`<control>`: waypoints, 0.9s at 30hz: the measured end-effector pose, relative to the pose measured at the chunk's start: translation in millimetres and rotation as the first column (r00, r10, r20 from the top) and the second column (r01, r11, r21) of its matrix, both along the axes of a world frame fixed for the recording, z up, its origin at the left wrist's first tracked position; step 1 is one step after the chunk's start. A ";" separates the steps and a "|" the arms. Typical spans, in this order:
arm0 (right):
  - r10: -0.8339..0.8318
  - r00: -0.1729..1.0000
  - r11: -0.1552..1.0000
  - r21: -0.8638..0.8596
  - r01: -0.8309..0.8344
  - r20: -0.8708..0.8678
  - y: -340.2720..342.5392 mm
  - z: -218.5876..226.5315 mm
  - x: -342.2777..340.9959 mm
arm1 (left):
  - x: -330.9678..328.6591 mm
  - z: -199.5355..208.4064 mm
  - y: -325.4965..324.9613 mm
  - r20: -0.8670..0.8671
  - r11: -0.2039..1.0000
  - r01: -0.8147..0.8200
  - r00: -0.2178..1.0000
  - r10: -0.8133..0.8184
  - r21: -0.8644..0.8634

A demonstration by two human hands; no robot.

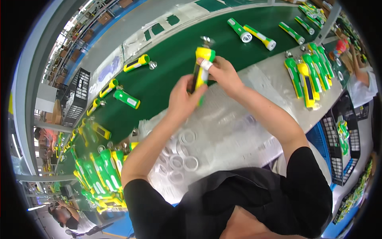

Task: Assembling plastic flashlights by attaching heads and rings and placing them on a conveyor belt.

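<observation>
Over the green conveyor belt I hold a yellow and green flashlight, its wide head pointing away from me. My left hand is closed round the lower body. My right hand grips it near the head, and a white wrap shows on one finger. A shiny silver reflector sits just beyond the flashlight's head; whether it is attached I cannot tell. Several clear rings lie on the plastic-covered table below my left forearm.
Finished-looking flashlights lie on the belt at the far right. More flashlights are grouped on the table's right, and a large pile stands at the left. Black crates flank the line. Other people sit at both sides.
</observation>
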State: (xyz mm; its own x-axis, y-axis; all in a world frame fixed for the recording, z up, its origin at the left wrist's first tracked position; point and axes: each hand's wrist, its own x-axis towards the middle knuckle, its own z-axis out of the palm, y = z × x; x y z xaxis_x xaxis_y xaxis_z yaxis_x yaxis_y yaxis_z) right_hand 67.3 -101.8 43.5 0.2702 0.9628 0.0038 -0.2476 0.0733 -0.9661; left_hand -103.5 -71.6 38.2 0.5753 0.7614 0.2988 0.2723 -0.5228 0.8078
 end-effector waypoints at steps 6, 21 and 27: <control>0.241 0.944 0.968 -0.014 -0.251 -0.224 -136.1 14.9 -33.8 | -37.1 18.2 -73.5 -0.083 0.998 0.062 0.995 -0.060 0.030; 0.370 0.929 0.925 -0.077 -0.371 -0.026 -254.1 8.8 -63.9 | -47.2 16.5 -183.7 0.337 0.963 0.269 0.908 -0.251 -0.009; 0.245 0.968 0.969 -0.023 -0.246 -0.051 -258.3 -3.9 -77.7 | -42.7 1.6 -207.9 0.263 0.933 0.186 0.926 -0.272 0.308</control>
State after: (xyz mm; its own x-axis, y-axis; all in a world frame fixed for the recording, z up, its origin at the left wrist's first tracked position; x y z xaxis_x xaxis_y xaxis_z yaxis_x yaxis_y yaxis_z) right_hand -10.4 -360.1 39.6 0.0250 0.9992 -0.0323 -0.2999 -0.0233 -0.9537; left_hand -146.2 -279.5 39.8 0.5761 0.4833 0.6593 -0.1115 -0.7525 0.6491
